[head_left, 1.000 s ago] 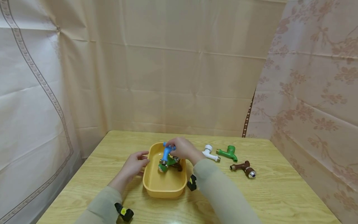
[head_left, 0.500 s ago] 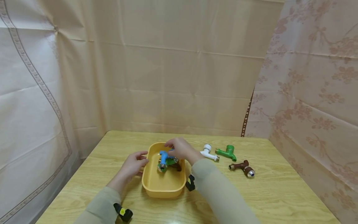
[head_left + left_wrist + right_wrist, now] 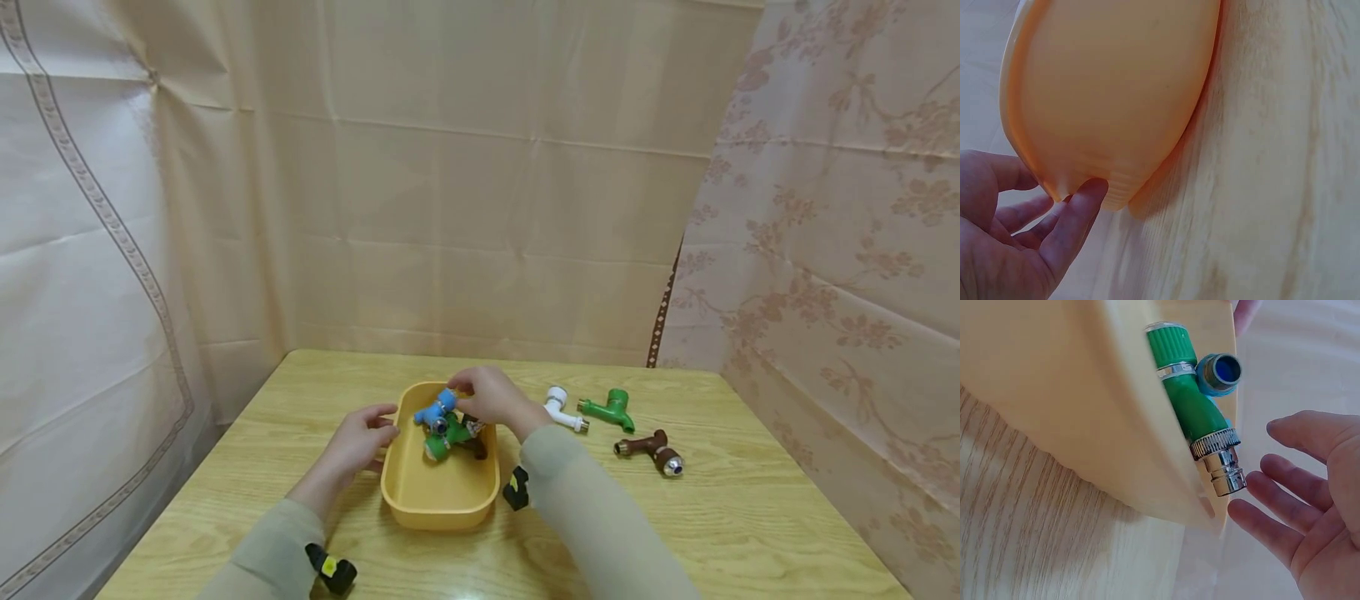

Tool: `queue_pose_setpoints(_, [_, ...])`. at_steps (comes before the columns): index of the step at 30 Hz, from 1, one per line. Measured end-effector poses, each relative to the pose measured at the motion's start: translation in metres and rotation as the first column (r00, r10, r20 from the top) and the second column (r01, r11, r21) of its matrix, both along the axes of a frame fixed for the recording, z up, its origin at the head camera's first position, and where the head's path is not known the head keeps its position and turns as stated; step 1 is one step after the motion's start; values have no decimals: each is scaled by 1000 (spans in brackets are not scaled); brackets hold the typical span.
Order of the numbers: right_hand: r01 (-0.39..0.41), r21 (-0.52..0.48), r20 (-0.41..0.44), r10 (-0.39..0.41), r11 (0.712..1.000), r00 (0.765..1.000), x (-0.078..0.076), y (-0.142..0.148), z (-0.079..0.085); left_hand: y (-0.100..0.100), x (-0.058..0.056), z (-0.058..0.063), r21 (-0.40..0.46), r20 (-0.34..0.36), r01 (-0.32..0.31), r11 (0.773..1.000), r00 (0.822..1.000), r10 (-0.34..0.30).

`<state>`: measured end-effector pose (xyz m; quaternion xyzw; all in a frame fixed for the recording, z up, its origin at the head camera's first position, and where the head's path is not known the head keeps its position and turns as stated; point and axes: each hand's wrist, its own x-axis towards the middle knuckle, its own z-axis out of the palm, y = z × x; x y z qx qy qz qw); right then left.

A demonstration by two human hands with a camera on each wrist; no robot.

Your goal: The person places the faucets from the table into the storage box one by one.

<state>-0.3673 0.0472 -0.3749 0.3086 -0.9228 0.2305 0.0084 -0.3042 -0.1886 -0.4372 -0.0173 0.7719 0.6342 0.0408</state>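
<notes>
A blue tap (image 3: 432, 412) lies in the yellow plastic tub (image 3: 442, 510), against a green tap (image 3: 448, 438). Part of a brown tap (image 3: 478, 450) shows beneath the green one. My right hand (image 3: 491, 396) hovers at the tub's far right rim. In the right wrist view its fingers (image 3: 1282, 494) are spread and loosely bent, apart from the green tap's chrome nozzle (image 3: 1227, 475). My left hand (image 3: 358, 440) touches the tub's left side; the left wrist view shows its relaxed fingers (image 3: 1079, 219) against the outer wall and rim.
On the wooden table (image 3: 720, 533), right of the tub, lie a white tap (image 3: 558, 407), another green tap (image 3: 611, 410) and another brown tap (image 3: 654, 450). A beige curtain (image 3: 487, 208) hangs behind the table, with a floral cloth (image 3: 847, 250) at the right.
My right hand lowered the blue tap into the tub and let it go; the tap has swung round to lie by the green one. My left hand stays at the tub's side.
</notes>
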Motion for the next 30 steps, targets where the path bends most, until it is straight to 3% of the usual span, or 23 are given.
queue_pose_setpoints(19, [-9,-85,-19,7,996,1000,3,20,3,0,0,-1,-14,3,-4,1000,1000,4])
queue_pose_setpoints(30, [26,-113,-60,-33,993,998,10,38,12,0,-1,0,-5,11,0,1000,1000,0])
